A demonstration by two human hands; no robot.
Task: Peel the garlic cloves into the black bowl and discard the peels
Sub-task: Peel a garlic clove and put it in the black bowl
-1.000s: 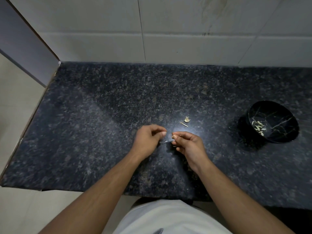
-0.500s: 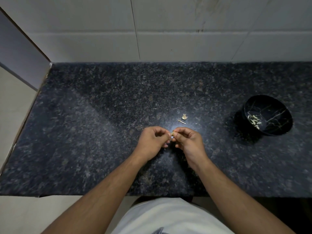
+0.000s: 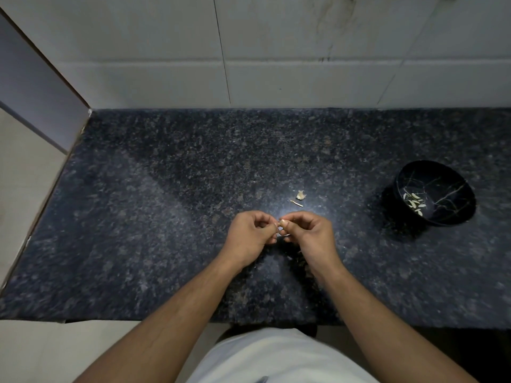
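black bowl (image 3: 453,214): upright, far right | peeled cloves (image 3: 414,203) inside (pale); clove (image 3: 281,230) pinched

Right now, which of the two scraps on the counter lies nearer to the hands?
The thin stick-like scrap; the crumpled peel scrap lies just behind it, farther away.

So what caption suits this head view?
Left hand and right hand pinch a small garlic clove above speckled granite counter, glossy black bowl waiting.

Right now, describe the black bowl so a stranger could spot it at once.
Look along the dark speckled counter to its right end. The black bowl sits there, apart from both hands, veined with thin pale lines and holding pale peeled garlic cloves.
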